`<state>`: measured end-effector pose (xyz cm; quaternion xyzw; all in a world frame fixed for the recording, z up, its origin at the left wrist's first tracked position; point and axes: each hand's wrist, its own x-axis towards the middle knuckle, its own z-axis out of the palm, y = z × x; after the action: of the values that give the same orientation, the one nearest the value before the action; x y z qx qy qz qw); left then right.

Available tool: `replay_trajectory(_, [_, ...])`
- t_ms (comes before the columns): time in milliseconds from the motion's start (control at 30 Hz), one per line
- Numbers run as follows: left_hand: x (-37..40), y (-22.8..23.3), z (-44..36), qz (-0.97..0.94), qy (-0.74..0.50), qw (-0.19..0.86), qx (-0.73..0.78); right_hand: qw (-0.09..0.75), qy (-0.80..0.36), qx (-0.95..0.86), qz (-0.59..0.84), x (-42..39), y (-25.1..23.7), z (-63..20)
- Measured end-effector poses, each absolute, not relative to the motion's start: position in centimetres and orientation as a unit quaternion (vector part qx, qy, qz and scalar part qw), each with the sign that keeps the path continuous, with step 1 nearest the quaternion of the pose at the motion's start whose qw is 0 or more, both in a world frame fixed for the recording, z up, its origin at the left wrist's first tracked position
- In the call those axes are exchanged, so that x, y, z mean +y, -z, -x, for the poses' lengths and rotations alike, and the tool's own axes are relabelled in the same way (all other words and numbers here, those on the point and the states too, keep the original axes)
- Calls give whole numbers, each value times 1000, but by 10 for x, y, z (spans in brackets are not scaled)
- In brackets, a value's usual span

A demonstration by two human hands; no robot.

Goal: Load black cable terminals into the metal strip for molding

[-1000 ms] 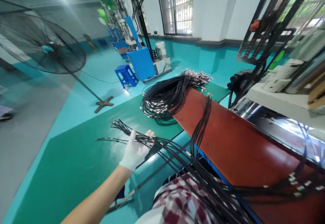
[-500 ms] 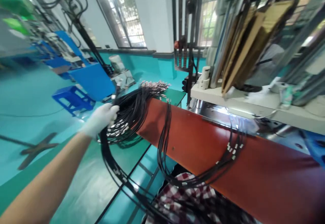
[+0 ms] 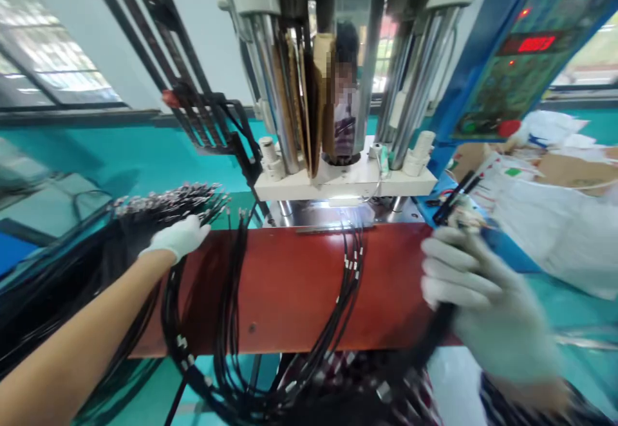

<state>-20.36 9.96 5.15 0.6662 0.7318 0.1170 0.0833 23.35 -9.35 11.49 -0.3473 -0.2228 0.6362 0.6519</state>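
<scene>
- The cable bundle is slung at seven o'clock, apparently gripped by the left hand at nine.
- At four, it is clasped in the right hand's curled fingers.
- Both ends are best held level, untwisted.

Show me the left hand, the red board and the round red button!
Left gloved hand (image 3: 179, 237): head view, back of the glove.
Red board (image 3: 287, 284): head view, bare top surface.
Red push button (image 3: 508, 128): head view, front face.
</scene>
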Motion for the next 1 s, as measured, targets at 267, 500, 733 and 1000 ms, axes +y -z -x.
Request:
replay_trajectory(267, [42,-39,34,-874,-218,186,393,476,-695,-292,452,-23,-20,-210])
replay_trajectory(500, [90,-9,-24,-886,-51,-9,461,434,-719,-340,424,-38,-33,-211])
replay_trajectory(733, [99,8,-31,-904,-17,-12,427,369,-825,-247,350,-36,-13,-207])
replay_trajectory(1000, [46,-9,49,-815,-16,132,564,327,-908,-108,237,-39,3,-211])
